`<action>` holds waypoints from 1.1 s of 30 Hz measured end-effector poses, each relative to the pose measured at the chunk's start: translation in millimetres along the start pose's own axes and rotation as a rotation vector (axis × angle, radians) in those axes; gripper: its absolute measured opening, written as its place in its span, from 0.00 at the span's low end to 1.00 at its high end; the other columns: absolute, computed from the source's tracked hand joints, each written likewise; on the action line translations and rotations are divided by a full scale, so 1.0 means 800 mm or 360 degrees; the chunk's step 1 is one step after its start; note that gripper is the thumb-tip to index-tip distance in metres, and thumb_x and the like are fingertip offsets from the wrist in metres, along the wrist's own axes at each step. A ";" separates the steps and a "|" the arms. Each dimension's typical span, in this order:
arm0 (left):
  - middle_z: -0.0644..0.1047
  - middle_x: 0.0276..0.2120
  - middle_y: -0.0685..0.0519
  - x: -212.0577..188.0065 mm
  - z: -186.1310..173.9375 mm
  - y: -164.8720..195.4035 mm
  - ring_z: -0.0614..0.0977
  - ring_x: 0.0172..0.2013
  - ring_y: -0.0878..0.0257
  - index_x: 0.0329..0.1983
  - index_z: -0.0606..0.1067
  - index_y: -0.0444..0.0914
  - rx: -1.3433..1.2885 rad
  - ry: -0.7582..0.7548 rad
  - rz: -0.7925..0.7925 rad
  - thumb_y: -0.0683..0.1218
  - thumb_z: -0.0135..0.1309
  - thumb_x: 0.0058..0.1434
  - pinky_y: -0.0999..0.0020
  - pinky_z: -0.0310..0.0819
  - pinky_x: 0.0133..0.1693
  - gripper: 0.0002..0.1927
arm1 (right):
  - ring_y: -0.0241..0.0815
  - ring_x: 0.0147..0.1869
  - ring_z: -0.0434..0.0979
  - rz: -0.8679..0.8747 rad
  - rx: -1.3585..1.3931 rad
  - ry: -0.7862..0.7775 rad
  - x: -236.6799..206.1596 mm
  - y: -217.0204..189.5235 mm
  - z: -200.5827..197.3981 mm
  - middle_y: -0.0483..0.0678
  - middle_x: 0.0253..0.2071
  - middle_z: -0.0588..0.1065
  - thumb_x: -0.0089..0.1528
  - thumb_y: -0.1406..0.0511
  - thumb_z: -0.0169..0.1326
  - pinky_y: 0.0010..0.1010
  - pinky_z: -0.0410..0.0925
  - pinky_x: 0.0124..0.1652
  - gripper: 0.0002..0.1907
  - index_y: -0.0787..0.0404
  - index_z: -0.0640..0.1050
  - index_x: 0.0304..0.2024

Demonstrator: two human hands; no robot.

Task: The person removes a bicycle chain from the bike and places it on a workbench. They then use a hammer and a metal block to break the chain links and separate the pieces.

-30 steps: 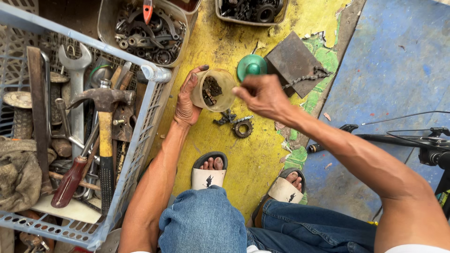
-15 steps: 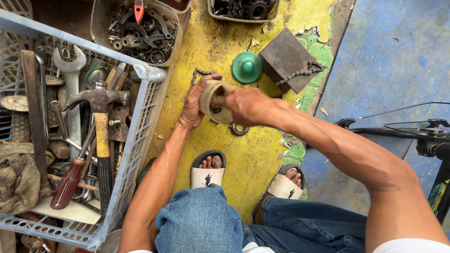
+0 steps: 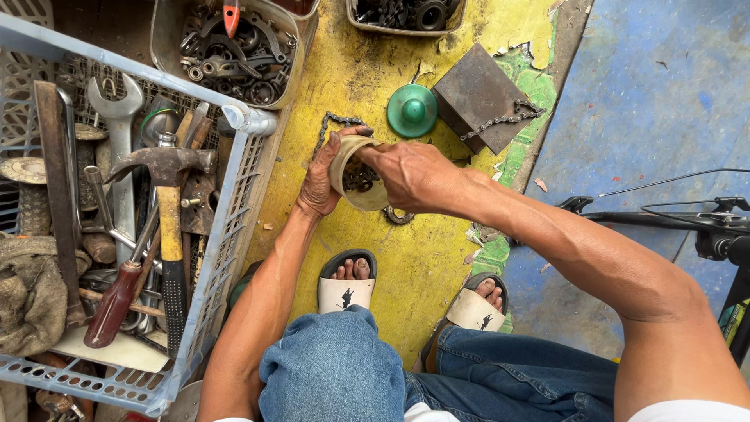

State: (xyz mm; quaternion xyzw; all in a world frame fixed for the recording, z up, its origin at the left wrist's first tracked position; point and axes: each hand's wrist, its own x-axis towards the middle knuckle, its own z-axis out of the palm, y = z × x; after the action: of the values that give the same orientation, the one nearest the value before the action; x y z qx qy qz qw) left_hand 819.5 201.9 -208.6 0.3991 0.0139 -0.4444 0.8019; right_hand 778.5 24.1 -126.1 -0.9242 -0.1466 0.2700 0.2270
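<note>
My left hand [image 3: 319, 178] grips a small round beige container [image 3: 353, 194] tilted on its side above the yellow floor. The fingers of my right hand [image 3: 410, 176] reach into the container's mouth, among small dark metal parts inside. A green round lid [image 3: 412, 110] lies on the floor just beyond my hands. A short bicycle chain [image 3: 332, 125] lies on the floor behind my left hand. A small metal ring part [image 3: 400, 216] sits on the floor partly under my right hand.
A blue plastic crate [image 3: 226, 227] at left holds a hammer [image 3: 168, 227], wrenches and a red-handled screwdriver [image 3: 117, 301]. Tubs of metal parts [image 3: 234, 51] stand at the top. A rusty metal block [image 3: 476, 98] with a chain lies beside the lid. A black bicycle part [image 3: 703, 227] reaches in from the right.
My right hand has set the green lid down on the floor and moved into the container. My left hand has tilted the container onto its side.
</note>
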 end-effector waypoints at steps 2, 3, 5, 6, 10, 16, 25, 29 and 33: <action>0.78 0.51 0.49 0.000 0.000 0.000 0.80 0.53 0.59 0.65 0.68 0.39 -0.0059 -0.0020 -0.0062 0.68 0.45 0.67 0.59 0.77 0.56 0.35 | 0.58 0.42 0.82 -0.0044 -0.0012 0.0095 0.002 -0.008 0.003 0.59 0.50 0.77 0.52 0.73 0.54 0.46 0.76 0.34 0.27 0.66 0.71 0.56; 0.78 0.51 0.49 0.000 0.001 0.000 0.80 0.53 0.59 0.66 0.68 0.39 -0.0039 -0.0027 -0.0053 0.68 0.45 0.68 0.59 0.77 0.57 0.35 | 0.56 0.40 0.82 -0.0013 -0.0075 -0.0050 0.004 -0.012 0.005 0.59 0.51 0.75 0.54 0.73 0.54 0.45 0.76 0.33 0.28 0.63 0.70 0.58; 0.77 0.50 0.49 0.001 0.003 -0.002 0.79 0.53 0.59 0.67 0.69 0.39 0.0000 -0.0045 -0.0037 0.68 0.45 0.69 0.59 0.76 0.57 0.36 | 0.53 0.37 0.82 0.0055 -0.0198 -0.0339 0.005 -0.020 0.010 0.58 0.53 0.71 0.56 0.74 0.52 0.42 0.76 0.30 0.29 0.56 0.69 0.61; 0.78 0.50 0.49 0.001 0.004 -0.003 0.79 0.53 0.59 0.66 0.69 0.38 0.0025 -0.0035 -0.0037 0.69 0.45 0.68 0.60 0.76 0.58 0.36 | 0.53 0.36 0.81 -0.0095 -0.0259 -0.0111 0.002 -0.021 0.012 0.59 0.51 0.72 0.56 0.71 0.53 0.42 0.75 0.28 0.26 0.56 0.71 0.59; 0.78 0.51 0.48 0.000 0.004 -0.004 0.80 0.53 0.59 0.65 0.70 0.37 0.0102 -0.0027 -0.0052 0.71 0.44 0.68 0.61 0.76 0.58 0.38 | 0.48 0.37 0.79 -0.0183 -0.0545 -0.0119 -0.002 -0.018 0.015 0.56 0.45 0.74 0.64 0.66 0.51 0.42 0.72 0.32 0.09 0.58 0.79 0.44; 0.79 0.50 0.48 -0.001 0.002 -0.003 0.81 0.52 0.59 0.64 0.69 0.39 0.0001 -0.0011 -0.0066 0.70 0.44 0.67 0.59 0.78 0.56 0.37 | 0.50 0.39 0.81 -0.0186 -0.0367 -0.0305 -0.025 0.002 0.001 0.54 0.45 0.78 0.61 0.69 0.51 0.41 0.75 0.39 0.09 0.63 0.80 0.41; 0.79 0.50 0.49 0.002 0.005 -0.005 0.79 0.53 0.60 0.65 0.70 0.37 0.0063 -0.0024 -0.0020 0.71 0.44 0.69 0.59 0.73 0.59 0.38 | 0.47 0.29 0.80 -0.0115 -0.0547 -0.0148 -0.003 -0.034 0.022 0.71 0.57 0.69 0.61 0.67 0.48 0.39 0.75 0.26 0.26 0.78 0.68 0.59; 0.80 0.46 0.48 0.001 0.005 -0.007 0.82 0.49 0.59 0.61 0.73 0.36 0.0206 0.0057 0.0014 0.71 0.41 0.68 0.59 0.79 0.55 0.38 | 0.45 0.25 0.78 -0.0436 -0.0623 0.0301 -0.009 -0.037 0.035 0.64 0.51 0.73 0.58 0.68 0.48 0.38 0.72 0.27 0.21 0.73 0.74 0.52; 0.80 0.48 0.48 -0.001 -0.002 -0.001 0.82 0.49 0.59 0.61 0.72 0.37 0.0023 0.0073 0.0040 0.68 0.40 0.69 0.60 0.80 0.53 0.34 | 0.47 0.33 0.79 -0.0158 -0.0497 -0.0247 -0.027 -0.031 0.036 0.58 0.52 0.74 0.67 0.66 0.46 0.43 0.73 0.30 0.12 0.67 0.77 0.43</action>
State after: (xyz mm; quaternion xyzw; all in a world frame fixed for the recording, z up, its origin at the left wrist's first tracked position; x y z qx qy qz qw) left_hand 818.9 203.8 -210.0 0.4150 0.0240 -0.4250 0.8041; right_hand 740.6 46.9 -125.8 -0.9162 -0.2493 0.3030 0.0819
